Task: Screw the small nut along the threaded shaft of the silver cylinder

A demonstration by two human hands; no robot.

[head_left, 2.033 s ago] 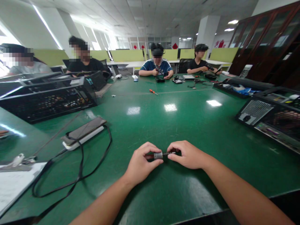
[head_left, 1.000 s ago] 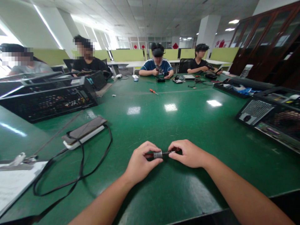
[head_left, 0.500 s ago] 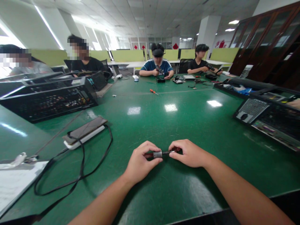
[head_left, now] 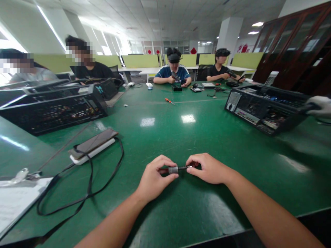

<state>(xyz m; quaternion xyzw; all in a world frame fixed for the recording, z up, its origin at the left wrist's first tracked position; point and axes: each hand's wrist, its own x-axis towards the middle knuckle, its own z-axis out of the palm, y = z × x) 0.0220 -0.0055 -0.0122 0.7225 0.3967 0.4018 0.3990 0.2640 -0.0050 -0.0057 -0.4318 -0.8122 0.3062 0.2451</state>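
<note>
And here it is, four people [head_left: 172,74] around one green table [head_left: 165,137], two bare hands [head_left: 155,179] on one metal-collared part [head_left: 173,169], one orange-handled screwdriver [head_left: 169,101], one clipboard [head_left: 19,198], three red diamonds [head_left: 193,51] behind!

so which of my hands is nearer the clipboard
Left. Your left hand is to the right of the clipboard, across the black cable; your right hand is farther right, beyond the left one.

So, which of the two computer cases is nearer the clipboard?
The left computer case, at the left with the clipboard; the right computer case is across the table.
</note>
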